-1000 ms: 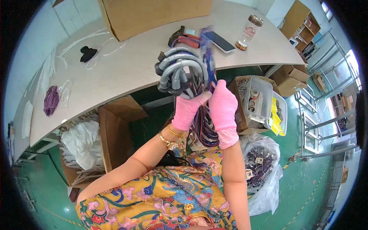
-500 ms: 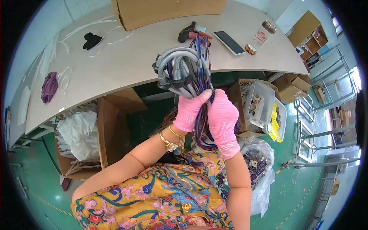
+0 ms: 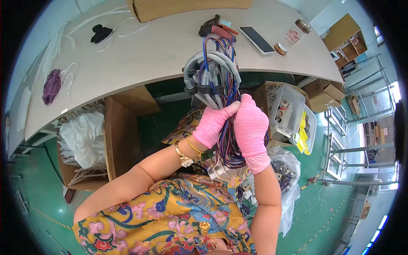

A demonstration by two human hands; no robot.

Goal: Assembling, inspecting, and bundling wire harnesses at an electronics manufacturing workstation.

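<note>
Both my hands wear pink ribbed gloves and grip one wire harness [image 3: 230, 85] above my lap, in front of the table edge. My left hand [image 3: 214, 123] wraps the bundle from the left, its thumb across the wires. Close against it, my right hand [image 3: 250, 125] is closed round the bundle from the right. Above the hands rise a looped grey cable [image 3: 216, 57] with dark grey fittings and thin blue, red, brown and black wires. Below them the wires hang in loops, with a white connector [image 3: 221, 171] near my lap. My palms hide the gripped stretch.
On the table [image 3: 148, 55] lie a red-and-black tool [image 3: 216, 29], a phone [image 3: 256, 40], a clear bottle [image 3: 293, 37], a purple cloth [image 3: 52, 87] and a cardboard box [image 3: 191, 9]. Below stand a box with white plastic [image 3: 85, 138], a clear bin [image 3: 285, 111] and a plastic bag of harnesses [image 3: 289, 170].
The bundle has shifted slightly right and turned, with blue wires now across the grey loop. Its lower end has swung so a white connector shows. Both hands still grip it.
</note>
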